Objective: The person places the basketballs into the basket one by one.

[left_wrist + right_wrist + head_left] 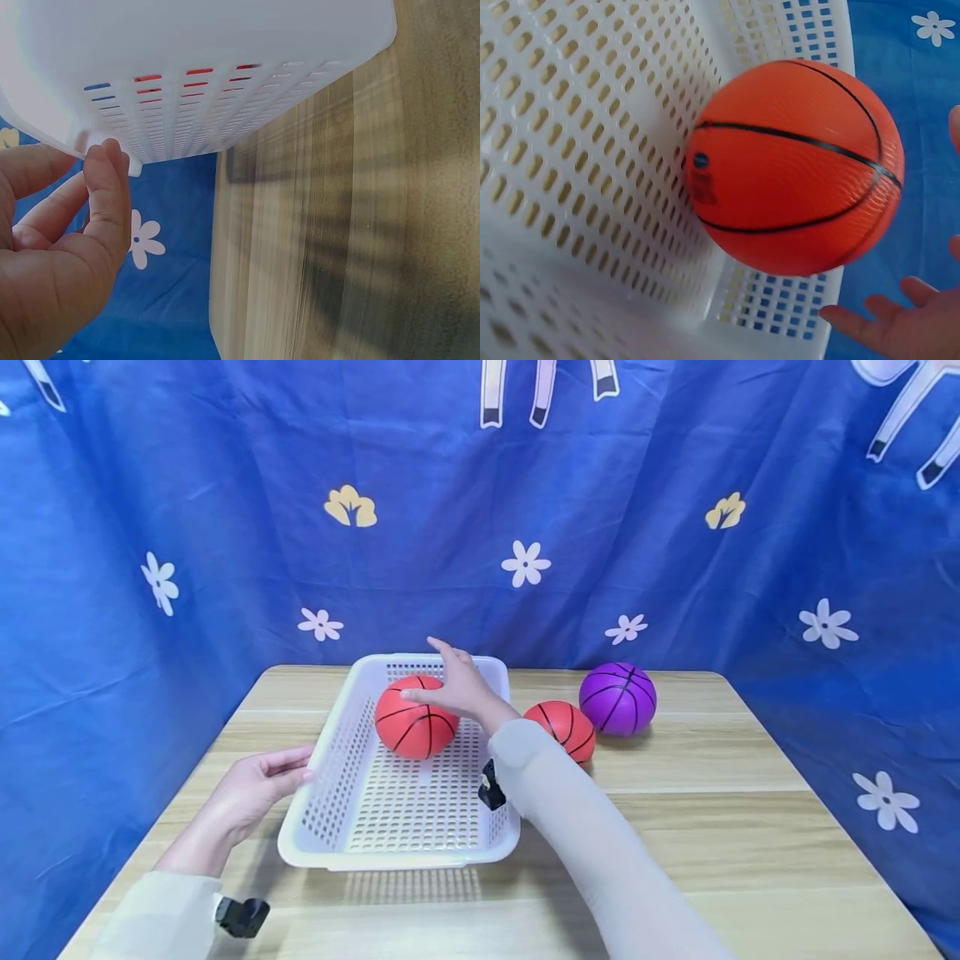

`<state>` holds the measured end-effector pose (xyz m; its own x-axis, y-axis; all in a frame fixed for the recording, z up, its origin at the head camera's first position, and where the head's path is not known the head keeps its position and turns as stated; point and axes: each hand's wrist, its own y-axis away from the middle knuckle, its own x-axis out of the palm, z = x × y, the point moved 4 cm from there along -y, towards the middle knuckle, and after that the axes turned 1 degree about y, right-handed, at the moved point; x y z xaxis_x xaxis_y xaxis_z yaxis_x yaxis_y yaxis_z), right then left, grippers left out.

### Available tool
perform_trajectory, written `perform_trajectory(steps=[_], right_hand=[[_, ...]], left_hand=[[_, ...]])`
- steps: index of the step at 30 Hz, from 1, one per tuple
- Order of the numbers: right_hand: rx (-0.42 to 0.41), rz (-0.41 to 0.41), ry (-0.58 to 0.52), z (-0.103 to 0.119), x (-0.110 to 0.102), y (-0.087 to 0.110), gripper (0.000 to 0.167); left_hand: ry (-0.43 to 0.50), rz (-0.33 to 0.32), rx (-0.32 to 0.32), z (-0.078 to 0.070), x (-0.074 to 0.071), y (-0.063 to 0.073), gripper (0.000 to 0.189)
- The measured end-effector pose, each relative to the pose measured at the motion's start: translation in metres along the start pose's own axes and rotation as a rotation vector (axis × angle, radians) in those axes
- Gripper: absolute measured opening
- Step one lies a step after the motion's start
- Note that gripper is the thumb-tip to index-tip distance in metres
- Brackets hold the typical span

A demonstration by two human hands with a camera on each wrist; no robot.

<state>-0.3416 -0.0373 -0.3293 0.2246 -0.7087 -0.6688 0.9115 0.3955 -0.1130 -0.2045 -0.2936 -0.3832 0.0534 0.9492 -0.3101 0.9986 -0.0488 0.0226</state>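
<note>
A white perforated plastic basket (pixel 420 810) is on the wooden table. Its left rim is pinched between the thumb and fingers of my left hand (pixel 258 789), and the left wrist view shows the fingertips (pixel 109 169) at that rim. Inside the basket, toward its far end, lies an orange-red toy basketball (pixel 412 727). Over this ball in the head view is my right hand (pixel 461 685), its fingers spread. From the right wrist, the ball (pixel 795 169) shows a gap between it and the right fingers (pixel 855 324), which are extended beside the basket's rim.
A second red basketball (pixel 562 727) lies right of the basket, partly behind my right sleeve. Close behind it is a purple basketball (pixel 618 698). A blue patterned curtain (pixel 427 585) borders the wooden table (pixel 712 827) at the back and sides.
</note>
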Motion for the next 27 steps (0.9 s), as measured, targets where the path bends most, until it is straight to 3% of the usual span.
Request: perform_trajectory(steps=[5, 18, 27], right_hand=[[-0.037, -0.037, -0.012, -0.003, -0.016, 0.002, 0.091], [-0.138, -0.238, -0.022, -0.027, -0.064, 0.012, 0.066], [-0.188, -0.338, 0.082, -0.050, -0.097, 0.024, 0.058]], left_hand=[[-0.003, 0.003, -0.003, -0.001, -0.001, 0.000, 0.053], [-0.008, 0.007, 0.000, 0.001, 0.000, -0.001, 0.053], [-0.013, 0.004, -0.001, -0.001, -0.001, -0.002, 0.052]])
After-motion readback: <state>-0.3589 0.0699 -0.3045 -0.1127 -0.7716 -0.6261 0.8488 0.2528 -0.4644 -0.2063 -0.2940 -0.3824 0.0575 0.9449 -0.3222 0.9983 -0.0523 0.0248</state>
